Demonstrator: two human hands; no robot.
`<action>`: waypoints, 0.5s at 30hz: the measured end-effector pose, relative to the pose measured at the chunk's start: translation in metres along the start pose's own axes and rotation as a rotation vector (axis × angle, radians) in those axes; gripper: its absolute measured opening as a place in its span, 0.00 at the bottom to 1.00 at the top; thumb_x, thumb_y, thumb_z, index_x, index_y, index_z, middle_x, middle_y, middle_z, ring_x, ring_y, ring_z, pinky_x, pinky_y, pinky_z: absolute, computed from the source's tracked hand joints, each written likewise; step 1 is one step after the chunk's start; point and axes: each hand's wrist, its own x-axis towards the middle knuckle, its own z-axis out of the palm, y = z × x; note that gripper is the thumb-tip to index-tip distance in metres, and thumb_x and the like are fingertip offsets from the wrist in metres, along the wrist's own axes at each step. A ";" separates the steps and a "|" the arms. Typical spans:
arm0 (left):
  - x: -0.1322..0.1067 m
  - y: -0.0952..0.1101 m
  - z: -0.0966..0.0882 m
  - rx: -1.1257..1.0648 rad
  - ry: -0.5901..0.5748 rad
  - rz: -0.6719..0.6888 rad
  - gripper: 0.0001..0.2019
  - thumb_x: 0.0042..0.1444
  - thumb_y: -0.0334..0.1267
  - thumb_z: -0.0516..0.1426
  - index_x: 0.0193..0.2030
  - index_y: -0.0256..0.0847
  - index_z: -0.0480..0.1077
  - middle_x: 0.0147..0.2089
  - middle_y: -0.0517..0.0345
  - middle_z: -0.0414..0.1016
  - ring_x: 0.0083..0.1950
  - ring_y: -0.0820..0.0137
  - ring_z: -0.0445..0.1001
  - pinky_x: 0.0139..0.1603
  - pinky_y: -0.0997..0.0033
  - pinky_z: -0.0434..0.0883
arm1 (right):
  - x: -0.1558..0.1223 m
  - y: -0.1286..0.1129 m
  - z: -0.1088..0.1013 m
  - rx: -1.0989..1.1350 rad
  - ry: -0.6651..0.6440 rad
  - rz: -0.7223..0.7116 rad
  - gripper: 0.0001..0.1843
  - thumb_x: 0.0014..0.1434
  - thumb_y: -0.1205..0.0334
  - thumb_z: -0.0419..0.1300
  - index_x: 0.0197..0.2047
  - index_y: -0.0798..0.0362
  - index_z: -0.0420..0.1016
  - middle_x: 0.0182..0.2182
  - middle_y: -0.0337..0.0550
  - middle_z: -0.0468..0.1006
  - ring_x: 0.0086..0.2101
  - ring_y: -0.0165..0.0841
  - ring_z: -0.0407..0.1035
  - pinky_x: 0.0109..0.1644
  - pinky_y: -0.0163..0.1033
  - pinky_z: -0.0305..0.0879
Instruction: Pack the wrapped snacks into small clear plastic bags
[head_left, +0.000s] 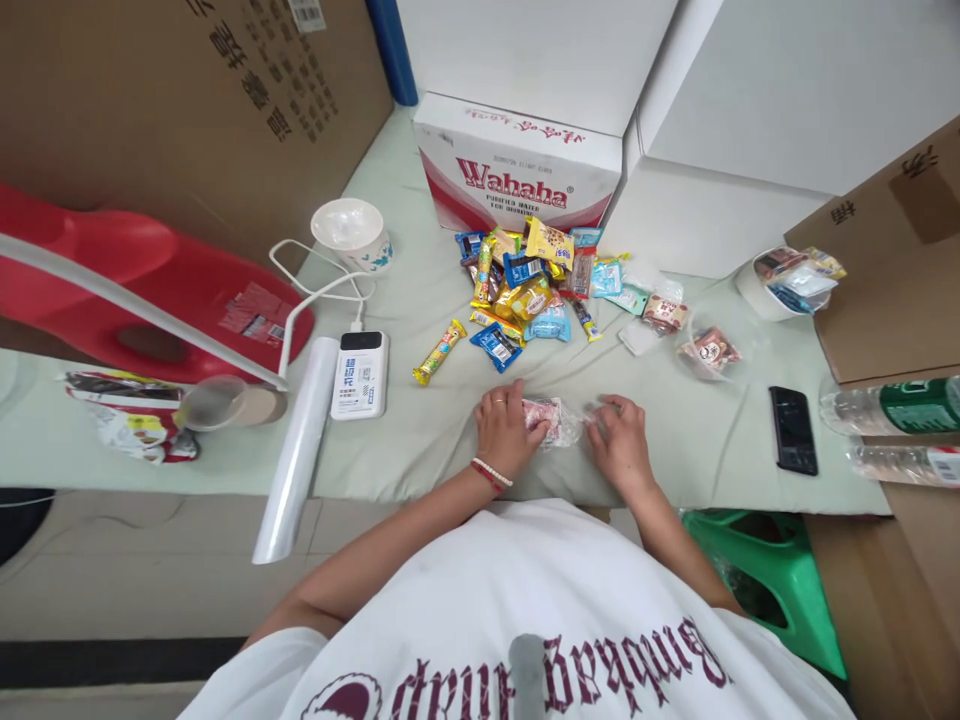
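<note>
A small pink-and-white snack packet [543,420] lies inside a clear plastic bag [571,428] on the cloth near the table's front edge. My left hand [504,432] grips the left end of the packet, with its thumb across it. On the right, the closed fingers of my right hand [621,445] pinch the bag's loose end. Beyond my hands is a pile of wrapped snacks [525,285]. A yellow snack stick [439,352] and a blue packet [496,346] lie at the near side of that pile.
Behind the pile stands a Wahaha carton [517,165]. To the left are a power bank [361,375], a plastic film roll [296,450], a paper bowl [351,235] and a red jug [142,290]. Rightward are a clear cup [705,350], a filled bowl [787,285] and a phone [793,430].
</note>
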 end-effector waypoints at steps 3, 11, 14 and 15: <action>0.003 0.002 0.003 -0.010 -0.072 -0.013 0.29 0.57 0.50 0.64 0.61 0.37 0.68 0.55 0.36 0.72 0.58 0.43 0.69 0.58 0.43 0.65 | 0.008 -0.026 0.004 0.142 -0.102 -0.024 0.09 0.71 0.58 0.54 0.44 0.48 0.75 0.39 0.47 0.75 0.41 0.41 0.70 0.50 0.46 0.70; 0.008 -0.019 -0.021 -0.616 -0.145 -0.159 0.27 0.48 0.32 0.63 0.57 0.40 0.65 0.52 0.46 0.71 0.53 0.57 0.75 0.58 0.49 0.73 | 0.014 -0.059 0.028 0.385 -0.253 -0.270 0.18 0.73 0.56 0.52 0.61 0.49 0.72 0.52 0.53 0.74 0.55 0.42 0.69 0.61 0.51 0.69; -0.003 -0.016 -0.037 -0.983 -0.248 -0.097 0.27 0.53 0.37 0.61 0.61 0.44 0.63 0.59 0.47 0.72 0.61 0.57 0.73 0.59 0.51 0.75 | 0.005 -0.056 0.026 0.407 -0.194 -0.220 0.26 0.69 0.51 0.59 0.66 0.49 0.67 0.57 0.55 0.73 0.57 0.45 0.68 0.62 0.53 0.69; -0.007 -0.011 -0.041 -1.076 -0.290 -0.050 0.28 0.54 0.39 0.62 0.62 0.45 0.62 0.63 0.46 0.70 0.65 0.57 0.71 0.60 0.52 0.75 | 0.002 -0.054 0.025 0.393 -0.167 -0.176 0.26 0.68 0.51 0.60 0.66 0.49 0.67 0.56 0.55 0.74 0.56 0.45 0.69 0.61 0.53 0.69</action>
